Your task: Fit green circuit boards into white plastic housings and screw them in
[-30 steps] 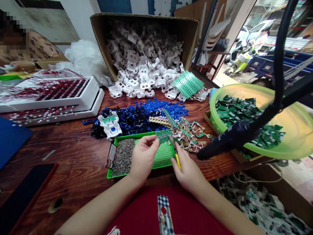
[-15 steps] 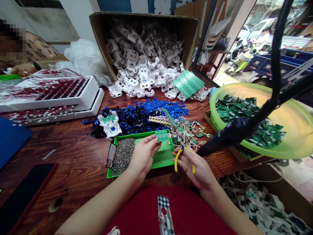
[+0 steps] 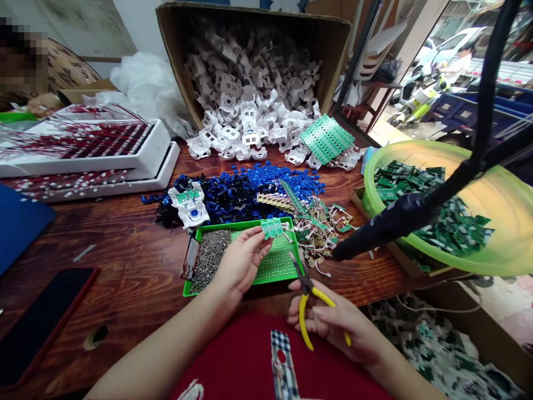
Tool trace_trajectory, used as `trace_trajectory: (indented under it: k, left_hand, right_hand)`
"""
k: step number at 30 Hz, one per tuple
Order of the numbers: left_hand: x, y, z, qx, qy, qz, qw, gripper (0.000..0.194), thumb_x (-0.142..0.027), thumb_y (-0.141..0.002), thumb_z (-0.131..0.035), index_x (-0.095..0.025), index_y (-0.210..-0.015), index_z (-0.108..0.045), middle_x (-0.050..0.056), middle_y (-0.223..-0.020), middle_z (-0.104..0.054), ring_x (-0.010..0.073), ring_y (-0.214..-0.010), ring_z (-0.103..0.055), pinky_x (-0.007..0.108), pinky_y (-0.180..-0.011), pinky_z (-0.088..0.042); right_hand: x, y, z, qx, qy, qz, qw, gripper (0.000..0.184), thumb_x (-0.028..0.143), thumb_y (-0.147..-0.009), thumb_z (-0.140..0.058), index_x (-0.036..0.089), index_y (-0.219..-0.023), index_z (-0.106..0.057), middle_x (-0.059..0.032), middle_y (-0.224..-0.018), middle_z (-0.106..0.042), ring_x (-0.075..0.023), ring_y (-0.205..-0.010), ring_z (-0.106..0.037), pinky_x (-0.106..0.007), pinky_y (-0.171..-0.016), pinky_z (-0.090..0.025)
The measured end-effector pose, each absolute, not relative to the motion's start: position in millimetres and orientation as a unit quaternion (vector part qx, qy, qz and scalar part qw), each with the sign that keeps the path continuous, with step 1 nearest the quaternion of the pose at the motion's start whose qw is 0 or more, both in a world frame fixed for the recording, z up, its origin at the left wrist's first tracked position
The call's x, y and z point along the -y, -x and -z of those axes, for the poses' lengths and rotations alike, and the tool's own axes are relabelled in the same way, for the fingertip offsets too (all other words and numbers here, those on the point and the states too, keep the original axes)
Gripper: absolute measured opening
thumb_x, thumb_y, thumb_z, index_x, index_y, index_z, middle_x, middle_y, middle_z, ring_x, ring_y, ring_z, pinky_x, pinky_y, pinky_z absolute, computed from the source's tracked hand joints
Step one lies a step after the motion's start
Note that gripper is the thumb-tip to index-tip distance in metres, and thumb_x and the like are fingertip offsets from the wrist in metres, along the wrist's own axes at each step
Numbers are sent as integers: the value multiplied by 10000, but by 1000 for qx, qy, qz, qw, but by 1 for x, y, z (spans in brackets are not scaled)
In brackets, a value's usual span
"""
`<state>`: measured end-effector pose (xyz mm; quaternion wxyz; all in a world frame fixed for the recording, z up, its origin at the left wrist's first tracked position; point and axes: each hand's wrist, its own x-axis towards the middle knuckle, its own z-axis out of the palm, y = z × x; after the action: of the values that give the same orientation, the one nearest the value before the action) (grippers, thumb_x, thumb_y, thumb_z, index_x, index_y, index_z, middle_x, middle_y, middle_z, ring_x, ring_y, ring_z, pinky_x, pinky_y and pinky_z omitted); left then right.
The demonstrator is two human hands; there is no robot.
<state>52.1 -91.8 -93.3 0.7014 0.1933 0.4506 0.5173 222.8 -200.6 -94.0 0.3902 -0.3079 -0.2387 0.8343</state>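
Note:
Between its fingertips my left hand [image 3: 245, 256] pinches a small green circuit board [image 3: 272, 228], held above the green tray [image 3: 245, 224]. White connectors stick out from the board's right side. My right hand [image 3: 328, 314] holds yellow-handled pliers [image 3: 307, 289], their jaws pointing up and left, apart from the board. Small screws [image 3: 210, 258] fill the tray's left part, while its perforated right part lies under the board. Behind the pliers is a pile of small boards with white wires [image 3: 318, 228].
White plastic housings [image 3: 250, 119] spill from a cardboard box [image 3: 172, 61]. Blue and black parts [image 3: 233, 197] lie behind the tray. A black arm [image 3: 387, 222] crosses in front of a yellow-green basin [image 3: 478, 261] of boards. A phone [image 3: 41, 322] lies at left; foam trays [image 3: 160, 144] hold red wires.
My right hand has moved down toward me with the pliers, away from the board and wired pile. The board in my left hand has shifted slightly up and left. The camera view has tilted.

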Motion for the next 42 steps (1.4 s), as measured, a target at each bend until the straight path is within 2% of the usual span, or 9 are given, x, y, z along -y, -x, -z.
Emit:
trace_trajectory:
  k: [6, 9, 12, 14, 16, 22, 37, 42]
  left_hand:
    - [92, -47, 93, -449, -181, -507, 713, 187, -67, -701, -624, -165, -834, -537, 15, -733, -655, 115, -707, -659, 195, -644, -521]
    - [94, -48, 93, -449, -187, -497, 718, 199, -79, -701, -631, -167, -842, -523, 13, -740, -652, 142, -726, -671, 214, -635, -527]
    - [97, -50, 93, -452, -203, -492, 715, 219, -90, -703, -638, -160, -879, -529, 3, -719, -645, 142, -705, -675, 216, -629, -526]
    - [99, -51, 91, -453, -217, -489, 713, 231, -92, -703, -643, -146, -905, -546, 10, -715, -650, 132, -671, -672, 212, -625, -524]
    - [100, -53, 90, -453, -230, -488, 710, 236, -92, -699, -649, -130, -917, -568, 16, -721, -655, 121, -648, -668, 207, -628, -522]
    - [103, -57, 87, -451, -249, -498, 697, 226, -103, -684, -664, -121, -899, -598, 5, -735, -659, 120, -663, -670, 218, -665, -521]
    - [108, -57, 83, -460, -296, -496, 675, 246, -193, -629, -725, -138, -840, -611, -13, -708, -657, 130, -644, -661, 279, -709, -512]
    - [111, -58, 80, -470, -321, -492, 659, 224, -202, -627, -727, -135, -811, -618, -14, -707, -646, 127, -658, -648, 286, -725, -505]
  right_hand:
    - [209, -227, 89, 380, 354, -804, 291, 328, 320, -785, -574, 151, -1061, -526, -100, -1002, -608, -172, -952, -542, -289, -821, -389]
    - [203, -227, 89, 412, 402, -765, 289, 297, 365, -815, -530, 168, -1033, -482, -70, -910, -609, -173, -892, -563, -292, -781, -408]
    - [191, -228, 90, 483, 518, -639, 300, 310, 430, -826, -487, 198, -1028, -449, -27, -862, -570, -161, -815, -561, -303, -777, -412]
    - [182, -227, 92, 552, 588, -528, 268, 304, 459, -819, -481, 213, -995, -466, -17, -886, -560, -162, -822, -539, -310, -793, -395]
    - [176, -227, 95, 589, 615, -470, 231, 292, 478, -819, -465, 214, -943, -486, -10, -872, -564, -165, -816, -523, -306, -779, -385]
    - [172, -224, 102, 574, 598, -510, 233, 327, 515, -840, -404, 210, -929, -481, 26, -737, -496, -109, -639, -465, -234, -607, -371]
    - [173, -222, 102, 583, 603, -495, 226, 361, 544, -844, -375, 202, -892, -482, 33, -707, -509, -104, -632, -462, -215, -575, -328]
    - [172, -221, 101, 620, 646, -407, 182, 305, 501, -861, -343, 214, -843, -445, 19, -743, -546, -135, -697, -510, -231, -618, -325]
